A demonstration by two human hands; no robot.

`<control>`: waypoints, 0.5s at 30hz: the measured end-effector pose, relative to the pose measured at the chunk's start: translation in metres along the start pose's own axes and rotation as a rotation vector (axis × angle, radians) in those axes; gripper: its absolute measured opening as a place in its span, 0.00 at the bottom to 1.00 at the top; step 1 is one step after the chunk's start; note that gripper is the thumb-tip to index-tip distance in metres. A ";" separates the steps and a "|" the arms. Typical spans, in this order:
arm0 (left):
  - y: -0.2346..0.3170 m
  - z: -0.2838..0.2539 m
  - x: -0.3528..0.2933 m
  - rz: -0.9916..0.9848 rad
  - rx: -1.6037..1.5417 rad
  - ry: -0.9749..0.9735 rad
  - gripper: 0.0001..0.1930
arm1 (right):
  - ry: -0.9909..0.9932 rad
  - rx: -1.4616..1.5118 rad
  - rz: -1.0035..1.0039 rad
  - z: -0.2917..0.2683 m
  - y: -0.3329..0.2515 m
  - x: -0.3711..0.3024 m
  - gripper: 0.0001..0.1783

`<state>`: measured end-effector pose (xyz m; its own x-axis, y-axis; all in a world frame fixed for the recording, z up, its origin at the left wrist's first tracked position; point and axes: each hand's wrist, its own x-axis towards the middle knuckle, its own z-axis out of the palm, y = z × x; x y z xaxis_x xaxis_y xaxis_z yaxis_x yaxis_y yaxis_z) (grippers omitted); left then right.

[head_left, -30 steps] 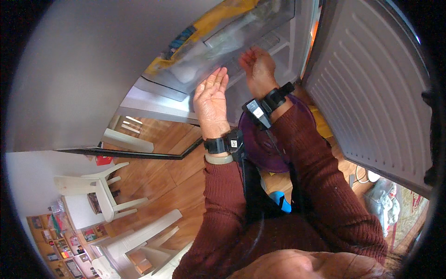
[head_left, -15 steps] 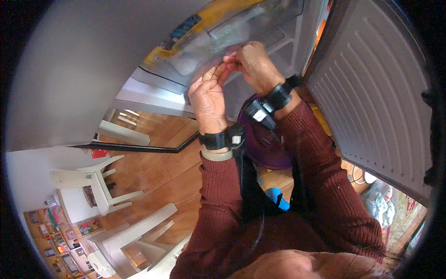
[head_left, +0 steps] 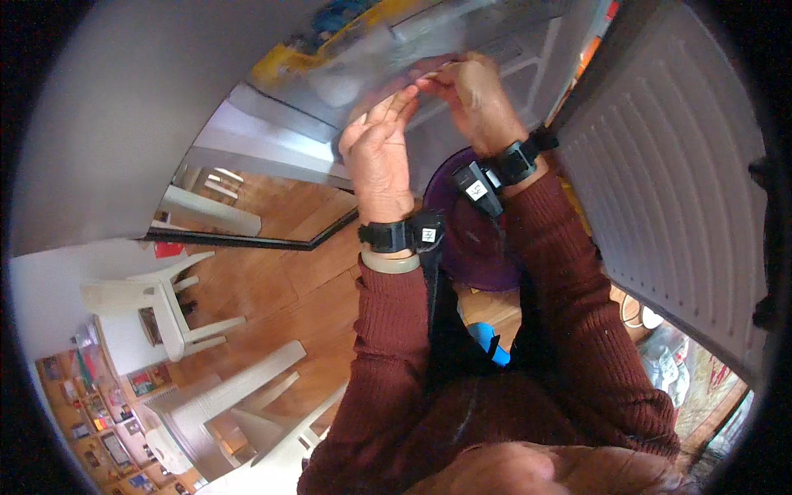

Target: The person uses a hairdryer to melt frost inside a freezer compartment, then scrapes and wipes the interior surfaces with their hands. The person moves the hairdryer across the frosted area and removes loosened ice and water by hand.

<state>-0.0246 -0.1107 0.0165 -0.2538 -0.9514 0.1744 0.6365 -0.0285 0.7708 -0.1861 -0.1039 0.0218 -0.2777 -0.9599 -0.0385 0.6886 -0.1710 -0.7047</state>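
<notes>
Both hands are raised together at the transparent front of a fridge or freezer drawer [head_left: 326, 128], with yellow and clear plastic bags [head_left: 289, 66] behind it. My left hand [head_left: 377, 157] shows its palm, its fingers stretched along the drawer's lower front edge. Beside it, my right hand [head_left: 487, 99] turns its back up, with fingers curled in at the same edge. Their fingertips almost meet. Whatever lies between the right fingers is hidden. Below my hands, a purple basin [head_left: 466, 247] stands in front of my legs.
To the right stands an open ribbed grey door [head_left: 660, 173], and a grey panel [head_left: 115, 124] fills the left. A white chair [head_left: 173, 318] and a shelf of small items [head_left: 99, 412] stand on the left. Wooden floor [head_left: 305, 289] shows between. A blue slipper [head_left: 491, 342] is below.
My view has tilted a little, so the fridge sits higher in the picture. Both hands are slightly farther up, still at the drawer front. The right wrist has swung a bit to the right.
</notes>
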 end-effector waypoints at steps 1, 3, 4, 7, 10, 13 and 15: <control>0.001 0.000 -0.001 -0.010 0.008 0.003 0.24 | -0.042 0.003 -0.033 -0.001 0.000 0.001 0.05; 0.003 0.001 -0.002 -0.003 -0.032 0.014 0.23 | -0.108 -0.003 -0.064 -0.004 0.001 0.000 0.05; 0.005 0.001 -0.002 -0.006 -0.077 0.009 0.22 | -0.173 0.081 -0.075 -0.008 -0.001 -0.002 0.05; 0.008 0.003 -0.004 0.006 -0.188 -0.004 0.18 | -0.224 0.037 -0.184 -0.016 -0.002 -0.006 0.09; 0.007 0.004 -0.006 0.056 -0.221 0.038 0.16 | -0.165 0.018 -0.256 -0.018 -0.009 -0.006 0.15; 0.003 0.001 -0.005 0.057 -0.305 0.063 0.03 | -0.015 0.147 -0.130 -0.011 -0.021 -0.001 0.16; 0.003 -0.004 -0.003 0.031 -0.356 0.014 0.03 | 0.111 0.220 -0.017 0.001 -0.026 0.003 0.14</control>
<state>-0.0193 -0.1092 0.0155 -0.2217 -0.9576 0.1838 0.8584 -0.1023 0.5026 -0.2041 -0.1025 0.0406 -0.3541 -0.9282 -0.1140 0.8092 -0.2430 -0.5350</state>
